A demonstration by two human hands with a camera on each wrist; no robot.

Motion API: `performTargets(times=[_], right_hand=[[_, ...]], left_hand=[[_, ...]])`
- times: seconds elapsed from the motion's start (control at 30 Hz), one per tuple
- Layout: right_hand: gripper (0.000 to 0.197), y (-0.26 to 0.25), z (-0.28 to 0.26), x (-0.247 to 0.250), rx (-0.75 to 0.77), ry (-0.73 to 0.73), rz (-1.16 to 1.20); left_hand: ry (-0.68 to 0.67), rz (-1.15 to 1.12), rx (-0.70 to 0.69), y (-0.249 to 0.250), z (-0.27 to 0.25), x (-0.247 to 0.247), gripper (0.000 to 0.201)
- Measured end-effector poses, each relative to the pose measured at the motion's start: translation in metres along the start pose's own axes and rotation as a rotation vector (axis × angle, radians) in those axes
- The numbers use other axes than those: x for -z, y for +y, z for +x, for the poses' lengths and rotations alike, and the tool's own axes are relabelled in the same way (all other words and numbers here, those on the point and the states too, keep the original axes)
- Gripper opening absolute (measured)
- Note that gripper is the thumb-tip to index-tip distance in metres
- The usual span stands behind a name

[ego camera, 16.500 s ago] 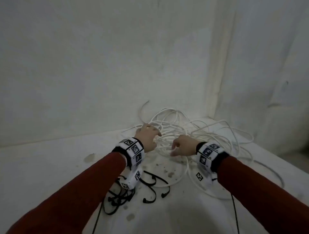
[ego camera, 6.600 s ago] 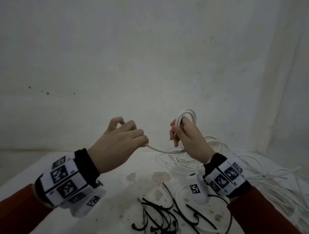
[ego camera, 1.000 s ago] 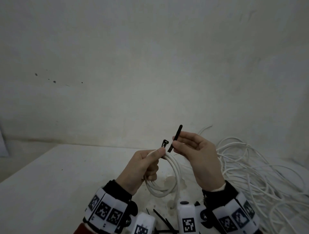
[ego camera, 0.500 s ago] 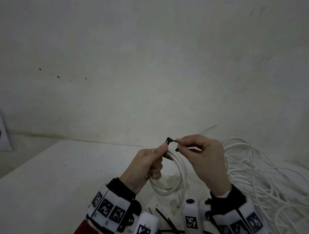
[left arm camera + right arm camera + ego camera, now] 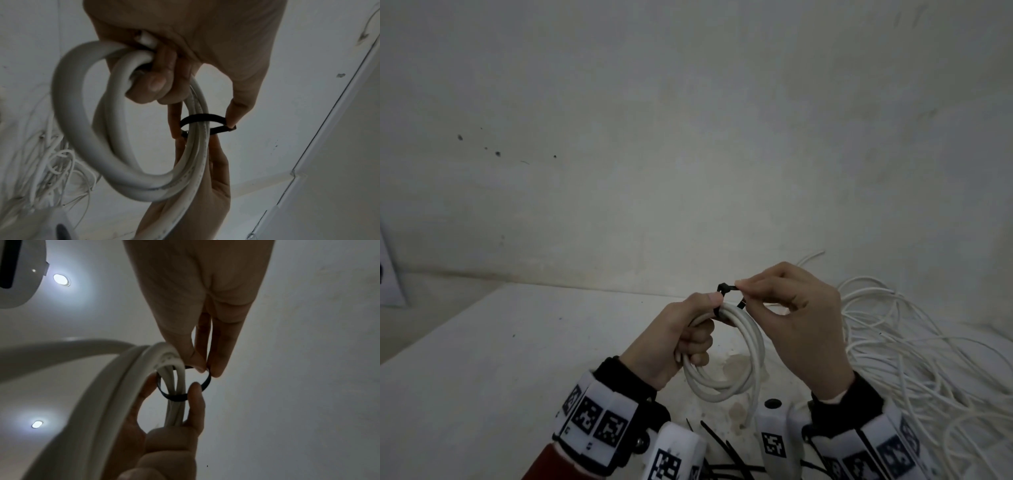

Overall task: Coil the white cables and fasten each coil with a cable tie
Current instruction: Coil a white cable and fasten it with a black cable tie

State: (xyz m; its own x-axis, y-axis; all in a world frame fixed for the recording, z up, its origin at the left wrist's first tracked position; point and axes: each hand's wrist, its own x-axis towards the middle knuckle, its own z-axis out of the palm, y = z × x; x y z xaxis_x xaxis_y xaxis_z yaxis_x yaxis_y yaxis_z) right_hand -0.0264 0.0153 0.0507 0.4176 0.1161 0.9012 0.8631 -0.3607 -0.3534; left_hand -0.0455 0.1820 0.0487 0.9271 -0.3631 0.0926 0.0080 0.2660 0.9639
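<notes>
Since a second ago: tie tail, formerly upright, now bent over into black cable tie (image 5: 726, 291) loop round coil (image 5: 726, 359) top. Left hand (image 5: 674, 339) grips coil, left of loop; right hand (image 5: 801, 322), nearer, pinches tail rightward.

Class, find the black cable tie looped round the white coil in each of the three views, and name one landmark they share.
Head: the black cable tie sits at centre, atop the coil, between both thumbs.
Left wrist: it rings the strands right of centre.
Right wrist: it loops the strands at centre.
Shared landmark: the white coil, gripped by the left hand.
</notes>
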Motion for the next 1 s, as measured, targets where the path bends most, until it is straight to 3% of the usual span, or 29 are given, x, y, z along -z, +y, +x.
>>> performTargets(times=[0.23, 0.47, 0.7, 0.8, 0.9, 1.0], right_hand=[[0.016, 0.000, -0.001, -0.001, 0.138, 0.054, -0.099], [0.011, -0.002, -0.001, 0.002, 0.170, 0.090, -0.076], [0.015, -0.003, -0.001, 0.001, 0.194, 0.023, -0.100], [0.019, -0.010, -0.003, 0.000, 0.151, 0.033, -0.066], [0.038, -0.016, -0.005, -0.004, 0.032, 0.057, 0.060], [0.045, -0.018, -0.006, -0.003, -0.018, 0.062, 0.147]], left_hand=[[-0.021, -0.027, 0.034, 0.006, -0.005, -0.001, 0.030], [-0.054, -0.064, 0.042, 0.006, -0.005, -0.005, 0.026], [-0.012, -0.034, 0.007, 0.003, -0.005, -0.007, 0.027], [0.026, -0.048, 0.004, -0.001, -0.003, -0.008, 0.027], [0.067, -0.091, 0.000, -0.007, 0.000, -0.009, 0.028], [0.086, -0.119, -0.007, -0.009, 0.002, -0.008, 0.026]])
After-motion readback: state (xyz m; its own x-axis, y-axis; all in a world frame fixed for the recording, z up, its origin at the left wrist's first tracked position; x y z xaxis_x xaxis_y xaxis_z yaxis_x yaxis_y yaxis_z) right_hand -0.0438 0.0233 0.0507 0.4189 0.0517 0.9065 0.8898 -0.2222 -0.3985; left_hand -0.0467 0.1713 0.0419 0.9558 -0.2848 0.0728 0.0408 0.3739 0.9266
